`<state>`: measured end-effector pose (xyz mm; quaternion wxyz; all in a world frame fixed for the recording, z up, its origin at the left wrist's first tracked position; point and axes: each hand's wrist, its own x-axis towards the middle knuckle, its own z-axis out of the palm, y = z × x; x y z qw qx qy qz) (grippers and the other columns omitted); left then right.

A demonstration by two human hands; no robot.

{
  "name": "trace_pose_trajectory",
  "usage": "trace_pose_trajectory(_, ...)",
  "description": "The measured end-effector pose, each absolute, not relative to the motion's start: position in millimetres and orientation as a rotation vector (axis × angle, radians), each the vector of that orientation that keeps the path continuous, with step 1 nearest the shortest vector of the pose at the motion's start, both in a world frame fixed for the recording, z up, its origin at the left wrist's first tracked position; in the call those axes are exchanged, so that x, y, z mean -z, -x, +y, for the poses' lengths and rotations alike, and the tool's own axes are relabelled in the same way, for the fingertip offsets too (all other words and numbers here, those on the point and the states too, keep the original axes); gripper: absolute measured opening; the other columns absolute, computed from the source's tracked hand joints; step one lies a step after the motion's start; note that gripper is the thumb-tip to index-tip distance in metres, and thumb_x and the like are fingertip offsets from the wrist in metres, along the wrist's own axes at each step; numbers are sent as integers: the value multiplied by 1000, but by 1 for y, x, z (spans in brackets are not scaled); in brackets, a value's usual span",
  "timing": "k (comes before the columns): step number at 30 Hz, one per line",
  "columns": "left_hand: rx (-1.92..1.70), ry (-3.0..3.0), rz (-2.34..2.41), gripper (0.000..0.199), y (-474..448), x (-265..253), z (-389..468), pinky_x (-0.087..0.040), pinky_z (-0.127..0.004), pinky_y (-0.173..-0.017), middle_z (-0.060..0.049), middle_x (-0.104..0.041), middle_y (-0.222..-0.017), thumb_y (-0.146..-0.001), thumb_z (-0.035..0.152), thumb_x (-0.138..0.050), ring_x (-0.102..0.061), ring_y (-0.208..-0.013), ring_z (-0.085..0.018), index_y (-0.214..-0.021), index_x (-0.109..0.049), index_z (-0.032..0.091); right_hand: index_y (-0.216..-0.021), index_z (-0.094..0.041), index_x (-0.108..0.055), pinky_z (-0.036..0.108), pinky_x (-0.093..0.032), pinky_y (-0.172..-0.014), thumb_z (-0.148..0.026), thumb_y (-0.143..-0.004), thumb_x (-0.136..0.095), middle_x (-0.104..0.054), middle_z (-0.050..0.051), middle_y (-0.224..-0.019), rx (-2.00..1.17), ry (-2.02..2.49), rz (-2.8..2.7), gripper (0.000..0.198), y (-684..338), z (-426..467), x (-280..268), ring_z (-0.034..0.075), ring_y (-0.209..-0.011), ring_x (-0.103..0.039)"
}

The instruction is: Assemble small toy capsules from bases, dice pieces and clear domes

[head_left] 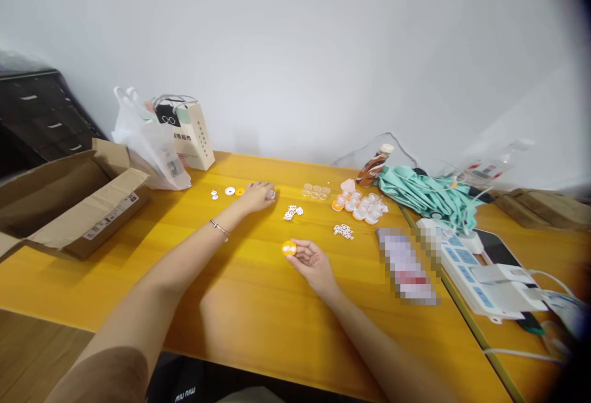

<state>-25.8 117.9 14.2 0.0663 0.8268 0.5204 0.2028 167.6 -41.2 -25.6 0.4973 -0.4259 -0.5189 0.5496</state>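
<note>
Orange, white-centred disc over table, near centre; right hand pinches its right rim, thumb and fingers almost together. Probably light, stiff, slippery; hold by rim. Left hand farther left, beside clear piece; grip unclear.

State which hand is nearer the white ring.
Left. The left hand is just right of the white ring; the right hand, holding a round orange piece, is farther right and nearer the camera.
</note>
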Motion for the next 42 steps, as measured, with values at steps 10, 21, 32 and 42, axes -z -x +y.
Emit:
trace_pose_trajectory(10, -708, -2428, 1590, 27, 22, -38, 89, -33, -40, -91, -9, -60, -110, -81, 27, -53, -49, -107, -25, -107, -56, 18, -97, -22, -60, 32, -50, -80, -23, -64, -73, -69, 2, -86, -1443, 888, -1236, 35, -176, -46, 14, 14, -79, -64)
trace_pose_trajectory(21, -879, -1747, 532, 38, 43, -119, -14, -47, -27, -79, -8, -59, -110, -80, 20, -60, -57, -94, -14, -117, -52, 20, -95, -24, -61, 31, -53, -77, -23, -64, -74, -70, 2, -87, -1477, 779, -1254, 34, -169, -59, -52, 15, -80, -65)
trace_pose_trajectory(32, -1016, -1717, 484, 42, 51, -140, -23, -50, -23, -75, -7, -61, -106, -77, 15, -62, -59, -90, -14, -118, -52, 21, -91, -21, -58, 31, -55, -75, -24, -62, -75, -71, 1, -79, -1300, 923, -1314, 33, -154, -58, -119, 15, -74, -67)
trace_pose_trajectory(42, -911, -1917, 445, 34, 44, -137, -23, -46, -32, -90, -9, -57, -109, -77, 12, -62, -55, -104, -18, -111, -58, 19, -88, -21, -59, 28, -55, -69, -25, -61, -75, -69, 0, -77, -1341, 930, -1384, 31, -155, -60, -111, 13, -69, -66)
